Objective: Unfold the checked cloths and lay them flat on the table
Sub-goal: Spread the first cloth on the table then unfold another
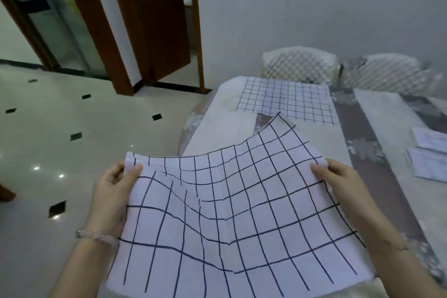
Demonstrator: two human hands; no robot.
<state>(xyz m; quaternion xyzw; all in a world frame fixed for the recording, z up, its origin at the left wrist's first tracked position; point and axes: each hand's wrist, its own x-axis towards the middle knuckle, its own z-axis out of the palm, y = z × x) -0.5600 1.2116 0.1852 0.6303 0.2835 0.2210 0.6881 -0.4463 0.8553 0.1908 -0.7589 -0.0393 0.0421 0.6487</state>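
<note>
Head cam looks down on both hands, and the person has one checked cloth (229, 201) fully opened and held up in the air, not on the bench (225, 133) yet. The left hand (113, 196) pinches the corner at 9 o'clock, thumb on top and fingers tucked under. The right hand (338, 186) does the same on the edge at 3 o'clock, so the hands are well apart with the cloth slung between them. It sags in the middle, with a couple of fold creases showing, and its far corner pokes toward 1 o'clock. That corner overlaps the near edge of the flat cloth (287, 100) in this view, but it's not clear whether the two actually touch. The flat cloth is already spread out at 12 to 1 o'clock on the far end of the bench, right in front of two quilted chairs (300, 65). A few folded cloths (428, 152) wait at 3 o'clock near the right edge of the frame. The bit that matters is that the held edge runs 9 to 3, and the left hand hangs out over the tiled floor (60, 128), off the bench's side. The right hand is already above the bench, so it's the nearer one. The bare patch of bench sits at roughly 12 to 1 o'clock from the hands, just short of the flat cloth. So the guess is the whole thing needs to drift forward and toward 2 o'clock before it goes down, otherwise the left side would droop off the edge.
</note>
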